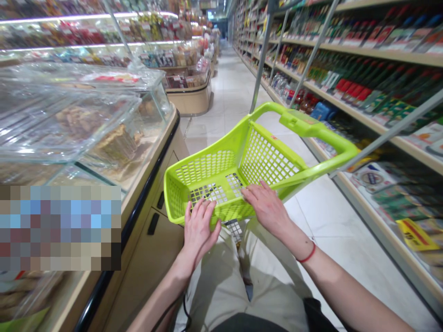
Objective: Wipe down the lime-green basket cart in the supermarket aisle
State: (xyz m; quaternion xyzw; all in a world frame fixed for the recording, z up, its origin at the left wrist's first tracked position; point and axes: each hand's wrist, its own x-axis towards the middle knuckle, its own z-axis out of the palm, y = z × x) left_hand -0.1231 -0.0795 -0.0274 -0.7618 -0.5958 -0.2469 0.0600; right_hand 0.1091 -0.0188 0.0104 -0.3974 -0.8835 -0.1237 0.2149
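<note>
A lime-green plastic shopping basket [263, 157] with a long handle [313, 127] is tilted in front of me, its open side facing up and right, and nothing shows inside it. My left hand [199, 227] grips the basket's near rim, fingers curled over the edge. On the same rim, further right, my right hand [265, 205] rests with its fingers flat and together against the mesh wall. A red string circles my right wrist.
A glass display counter [104, 120] with baked goods stands at my left, cabinet doors below it. Shelves of bottles and boxes [363, 83] line the right side. The tiled aisle [228, 92] runs ahead. A pixelated patch covers the lower left.
</note>
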